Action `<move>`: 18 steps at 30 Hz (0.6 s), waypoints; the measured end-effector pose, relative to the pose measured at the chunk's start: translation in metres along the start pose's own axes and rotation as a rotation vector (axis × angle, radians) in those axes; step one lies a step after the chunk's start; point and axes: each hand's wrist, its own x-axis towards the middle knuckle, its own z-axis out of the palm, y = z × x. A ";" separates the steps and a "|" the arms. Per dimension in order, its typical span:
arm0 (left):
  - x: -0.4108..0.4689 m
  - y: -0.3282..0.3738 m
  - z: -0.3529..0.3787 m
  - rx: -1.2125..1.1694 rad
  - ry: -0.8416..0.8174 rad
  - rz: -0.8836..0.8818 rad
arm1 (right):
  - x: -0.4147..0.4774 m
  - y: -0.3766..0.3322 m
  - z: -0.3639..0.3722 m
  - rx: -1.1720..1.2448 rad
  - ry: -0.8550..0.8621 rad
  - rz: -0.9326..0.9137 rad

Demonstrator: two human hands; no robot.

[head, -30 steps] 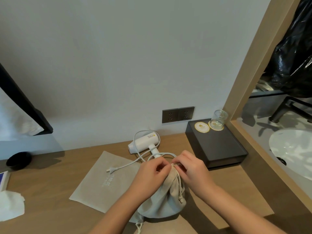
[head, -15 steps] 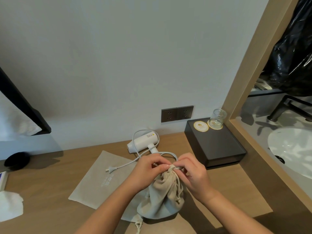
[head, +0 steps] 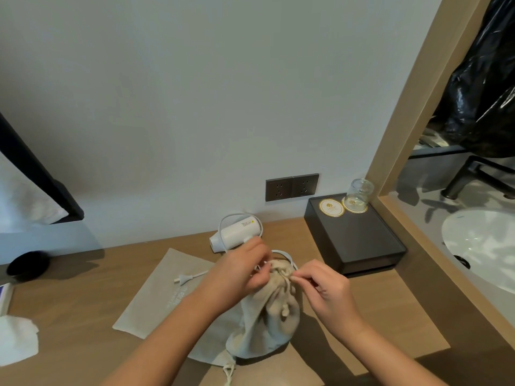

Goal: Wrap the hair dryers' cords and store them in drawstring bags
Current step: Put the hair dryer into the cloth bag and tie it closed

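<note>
A filled beige drawstring bag (head: 267,327) stands on the wooden counter (head: 83,307) in front of me, its neck gathered. My left hand (head: 239,271) grips the bag's neck from the left. My right hand (head: 323,288) pinches the drawstring at the neck's right side. Behind them lies a white hair dryer (head: 237,232) on its side, its white cord looping past my hands, the plug (head: 182,279) resting on an empty flat beige bag (head: 161,293). What the full bag contains is hidden.
A dark box (head: 359,246) with a glass (head: 358,195) and a coaster stands at the right against the wall, under a double socket (head: 291,186). A basin (head: 485,243) lies beyond a wooden frame. A black bowl (head: 26,264) and white tissue (head: 16,338) are at the left.
My right hand has drawn away to the right of the bag's neck, pulling the string. The left hand has shifted up onto the neck, which is now more tightly gathered.
</note>
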 end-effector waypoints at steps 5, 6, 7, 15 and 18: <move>-0.005 0.006 0.013 -0.216 0.012 -0.150 | 0.007 -0.007 0.000 0.053 0.044 0.117; -0.007 0.004 0.015 -0.239 0.019 -0.168 | 0.006 -0.006 -0.001 0.063 0.029 0.137; -0.008 0.003 0.016 -0.246 0.020 -0.187 | 0.004 -0.005 -0.001 0.071 0.016 0.142; -0.010 0.003 0.019 -0.292 0.013 -0.261 | 0.008 -0.002 -0.004 0.004 -0.042 -0.111; -0.010 0.005 0.018 -0.314 -0.030 -0.262 | 0.013 0.000 -0.005 -0.078 -0.065 -0.178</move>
